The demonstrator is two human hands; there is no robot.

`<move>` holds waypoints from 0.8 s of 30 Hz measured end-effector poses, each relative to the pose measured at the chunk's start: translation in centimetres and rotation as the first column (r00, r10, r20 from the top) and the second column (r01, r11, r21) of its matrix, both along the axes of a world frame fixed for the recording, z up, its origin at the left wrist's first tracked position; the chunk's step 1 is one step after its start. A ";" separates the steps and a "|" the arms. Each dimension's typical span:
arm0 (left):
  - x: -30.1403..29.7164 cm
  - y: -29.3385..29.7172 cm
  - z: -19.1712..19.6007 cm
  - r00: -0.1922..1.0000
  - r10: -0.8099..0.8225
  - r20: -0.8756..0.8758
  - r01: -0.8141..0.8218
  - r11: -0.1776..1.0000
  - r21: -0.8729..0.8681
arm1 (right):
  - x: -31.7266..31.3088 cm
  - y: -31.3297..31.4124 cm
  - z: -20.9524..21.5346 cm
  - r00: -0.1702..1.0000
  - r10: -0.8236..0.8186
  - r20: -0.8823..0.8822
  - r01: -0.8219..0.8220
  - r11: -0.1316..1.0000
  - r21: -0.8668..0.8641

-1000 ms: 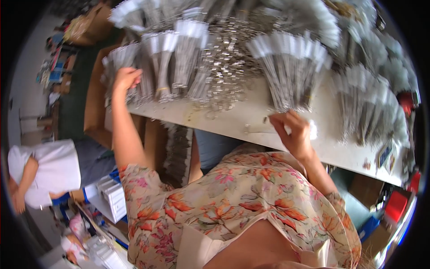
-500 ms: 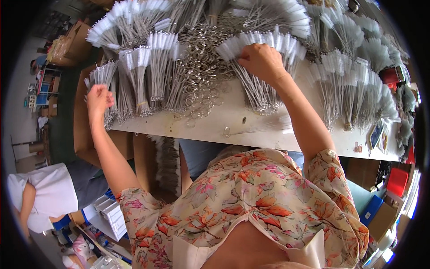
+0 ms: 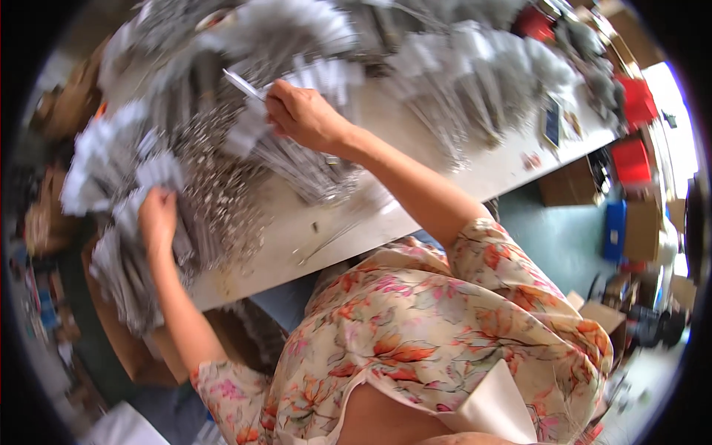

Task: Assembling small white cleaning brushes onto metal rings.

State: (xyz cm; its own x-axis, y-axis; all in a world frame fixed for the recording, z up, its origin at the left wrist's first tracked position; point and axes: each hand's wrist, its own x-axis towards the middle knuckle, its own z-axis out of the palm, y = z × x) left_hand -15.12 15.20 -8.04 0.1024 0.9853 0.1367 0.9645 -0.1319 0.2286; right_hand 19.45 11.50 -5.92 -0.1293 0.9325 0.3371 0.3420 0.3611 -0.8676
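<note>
The pale worktable [image 3: 267, 267] crosses your workroom on a slant, its near edge rising from lower left to upper right, with green floor [image 3: 552, 241] beyond its right end.

Your right hand [image 3: 305, 116] is closed, thumb and fingers pinching a slim white piece [image 3: 243, 84] above the table. Its long axis lies oblique: the free tip points up and to the left, away from you, and the other end runs into your fingers. Blur prevents confirming its kind.

Your left hand [image 3: 157, 216] has its fingers curled at the left brush bundle [image 3: 159, 172]. Whether you grip any of it cannot be told. The white heads there point away from you; the wire stems run back toward the near edge, leaning slightly right.

Just below your right hand lies the middle brush bundle [image 3: 300, 167], its stems slanting down to the right, its heads fanned toward the far side. Between the two bundles spreads a heap of metal rings [image 3: 230, 211]. Near the front edge, a single brush [image 3: 334, 239] lies apart, its looped end toward lower left and its shaft rising to the right.

Farther right stand more brushes [image 3: 475, 81], heads also away from you, then a dark phone-like slab [image 3: 551, 122]. Outermost are red bins [image 3: 630, 159] and a blue bin [image 3: 614, 230] beside a carton [image 3: 641, 230].
</note>
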 end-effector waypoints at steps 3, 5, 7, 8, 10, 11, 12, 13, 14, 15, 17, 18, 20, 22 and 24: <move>0.7 -0.4 0.6 0.997 -0.059 0.056 0.057 0.998 0.026 | 4.5 -1.2 2.2 0.894 -0.168 -0.416 0.113 0.982 -0.153; 0.4 -0.9 0.9 0.995 -0.042 0.091 0.040 0.999 0.022 | 8.3 -2.3 2.3 0.892 -0.399 -0.214 0.420 0.906 0.060; -0.5 -0.7 0.2 0.923 -0.023 0.383 -0.025 0.993 0.119 | 12.3 -4.8 3.0 0.725 -0.630 0.278 0.595 0.777 0.206; 0.6 -0.7 0.8 0.904 -0.048 0.424 -0.068 0.965 0.254 | 14.3 -5.9 2.6 0.595 -0.673 0.439 0.608 0.734 0.302; 3.0 -1.1 2.5 0.798 -0.068 0.599 -0.191 0.914 0.358 | 17.2 -7.2 1.2 0.438 -0.682 0.586 0.652 0.690 0.316; 4.1 -1.4 3.7 0.793 -0.067 0.605 -0.221 0.895 0.388 | 18.2 -7.6 0.5 0.408 -0.678 0.611 0.669 0.677 0.305; 5.5 -2.1 5.0 0.664 -0.098 0.741 -0.228 0.918 0.326 | 18.9 -7.6 -0.2 0.443 -0.623 0.644 0.665 0.711 0.231; 6.9 -2.7 6.1 0.509 -0.119 0.853 -0.219 0.940 0.262 | 19.5 -7.4 -0.7 0.474 -0.568 0.672 0.658 0.736 0.158; 7.8 -3.3 6.8 0.383 -0.162 0.910 -0.171 0.955 0.242 | 19.8 -7.0 -1.1 0.537 -0.548 0.641 0.644 0.758 0.108; 8.4 -3.6 7.1 0.356 -0.166 0.919 -0.137 0.964 0.227 | 20.0 -6.9 -1.2 0.565 -0.550 0.615 0.629 0.770 0.111; 9.5 -4.3 7.2 0.326 -0.162 0.931 -0.081 0.977 0.199 | 20.8 -6.8 -0.3 0.641 -0.508 0.574 0.576 0.814 0.077; 10.9 -5.0 7.3 0.322 -0.169 0.932 -0.071 0.977 0.201 | 21.4 -6.9 0.6 0.634 -0.517 0.575 0.584 0.807 0.081; 13.8 -6.4 7.6 0.187 -0.107 0.976 -0.067 0.990 0.121 | 23.1 -7.3 2.9 0.689 -0.628 0.361 0.661 0.749 0.043; 13.9 -7.0 7.4 0.202 -0.060 0.978 0.006 0.998 0.060 | 27.5 -7.2 4.6 0.658 -0.751 -0.061 0.752 0.659 0.001; 14.0 -7.5 6.7 0.207 0.030 0.978 0.048 0.998 -0.041 | 32.9 -7.8 6.5 0.664 -0.707 -0.241 0.726 0.687 -0.015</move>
